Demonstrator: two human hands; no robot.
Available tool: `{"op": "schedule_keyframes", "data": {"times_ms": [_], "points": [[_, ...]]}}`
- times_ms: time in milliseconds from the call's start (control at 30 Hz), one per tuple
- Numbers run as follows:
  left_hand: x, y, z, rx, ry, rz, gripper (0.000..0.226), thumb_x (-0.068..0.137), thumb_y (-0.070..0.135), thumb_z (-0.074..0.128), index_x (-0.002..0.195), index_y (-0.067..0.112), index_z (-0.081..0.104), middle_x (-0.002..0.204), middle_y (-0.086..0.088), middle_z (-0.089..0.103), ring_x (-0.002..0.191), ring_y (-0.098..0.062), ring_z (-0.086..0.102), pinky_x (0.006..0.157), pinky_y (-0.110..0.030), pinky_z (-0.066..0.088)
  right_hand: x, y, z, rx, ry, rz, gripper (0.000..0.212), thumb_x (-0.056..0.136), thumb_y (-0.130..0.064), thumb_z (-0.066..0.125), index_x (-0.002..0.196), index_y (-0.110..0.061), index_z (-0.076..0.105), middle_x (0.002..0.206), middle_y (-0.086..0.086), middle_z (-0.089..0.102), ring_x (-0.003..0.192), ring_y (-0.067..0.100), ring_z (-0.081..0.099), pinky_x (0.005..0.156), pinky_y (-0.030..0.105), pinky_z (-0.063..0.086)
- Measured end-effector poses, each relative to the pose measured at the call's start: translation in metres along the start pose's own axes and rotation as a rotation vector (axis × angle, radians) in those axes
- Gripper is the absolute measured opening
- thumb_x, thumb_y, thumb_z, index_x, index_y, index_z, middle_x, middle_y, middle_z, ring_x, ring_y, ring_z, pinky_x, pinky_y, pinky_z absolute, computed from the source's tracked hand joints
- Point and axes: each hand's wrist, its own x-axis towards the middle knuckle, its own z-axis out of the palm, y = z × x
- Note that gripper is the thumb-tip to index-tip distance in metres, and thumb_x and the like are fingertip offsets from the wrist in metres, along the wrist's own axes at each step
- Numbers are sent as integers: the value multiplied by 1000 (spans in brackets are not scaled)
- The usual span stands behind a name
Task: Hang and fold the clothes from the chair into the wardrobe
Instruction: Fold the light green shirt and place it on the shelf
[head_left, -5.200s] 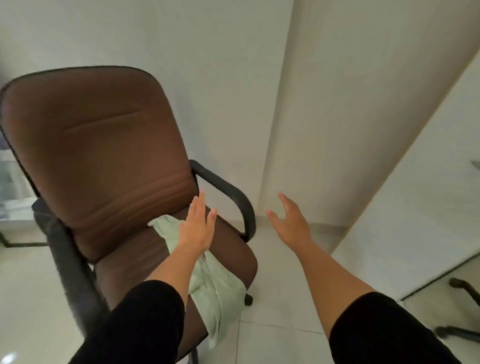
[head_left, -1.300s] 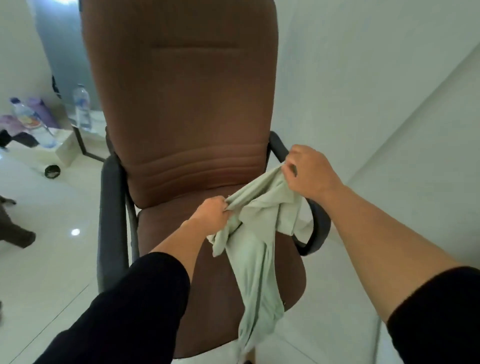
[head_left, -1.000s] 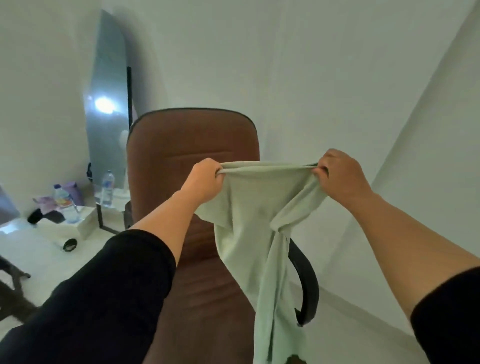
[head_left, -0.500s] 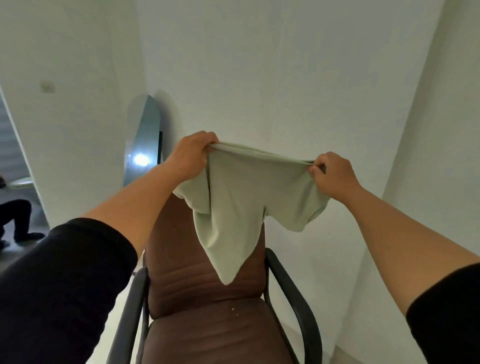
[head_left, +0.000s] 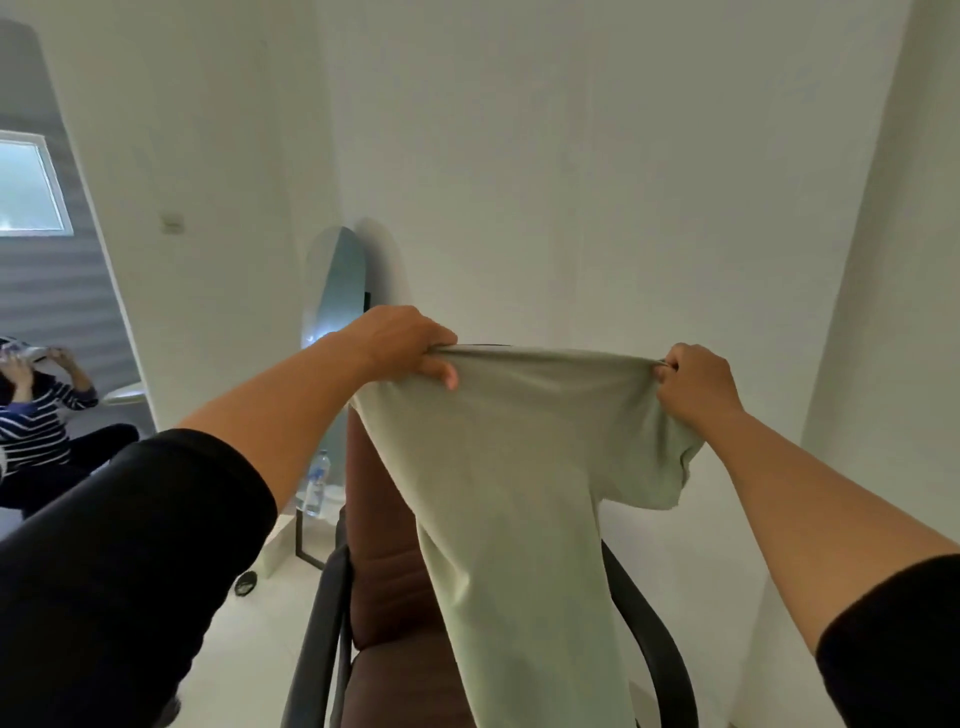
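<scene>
A pale green garment (head_left: 519, 467) hangs stretched between my two hands, held up at chest height. My left hand (head_left: 402, 343) grips its top edge on the left, and my right hand (head_left: 693, 382) grips the top edge on the right. The cloth drops straight down in front of the brown office chair (head_left: 387, 561) and hides most of its backrest and seat. Black armrests (head_left: 649, 644) show on both sides of the chair. No wardrobe is in view.
A tall mirror (head_left: 335, 291) leans against the white wall behind the chair, with a water bottle (head_left: 316, 486) at its foot. A seated person in a striped top (head_left: 36, 426) is at the far left. White walls close in ahead and to the right.
Both hands have spread further apart, pulling the top edge taut. The garment has unfurled and now hangs long over the chair. The view has tilted up and left.
</scene>
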Motion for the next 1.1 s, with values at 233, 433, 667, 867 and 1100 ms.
{"op": "schedule_keyframes", "data": {"times_ms": [233,433,667,867,1100], "points": [[-16,-17,-20,-245,164,-77,36,97,45,37,95,16,58,84,0,55,83,-23,50,70,-33,38,-24,-12,5,57,-54,30,20,94,-14,48,76,-8,46,78,6,49,78,24,45,66,30,30],[-27,-28,-22,-509,-30,-95,35,91,47,53,89,18,70,87,1,67,86,-17,60,81,-29,47,-45,-19,2,224,-135,27,26,92,-9,52,118,-11,49,95,11,53,87,24,47,75,28,33],[-23,-27,-22,-686,2,-274,44,91,48,52,62,14,53,70,-1,52,69,-16,51,65,-26,41,-52,-39,-3,123,-293,132,18,90,-15,48,79,-6,59,84,9,57,80,23,47,61,29,33],[-5,-7,-12,-1041,97,-551,35,88,41,58,98,7,53,91,-4,54,90,-22,52,78,-31,40,-63,-92,0,689,-511,215,11,85,-19,64,88,-9,66,80,4,61,72,14,55,71,29,44],[-4,10,-30,-1069,37,-218,40,87,52,56,107,20,68,103,0,66,95,-18,62,87,-31,50,-68,-130,37,677,-416,-46,35,80,-10,68,113,-1,62,100,-13,61,92,-1,56,94,23,48]]}}
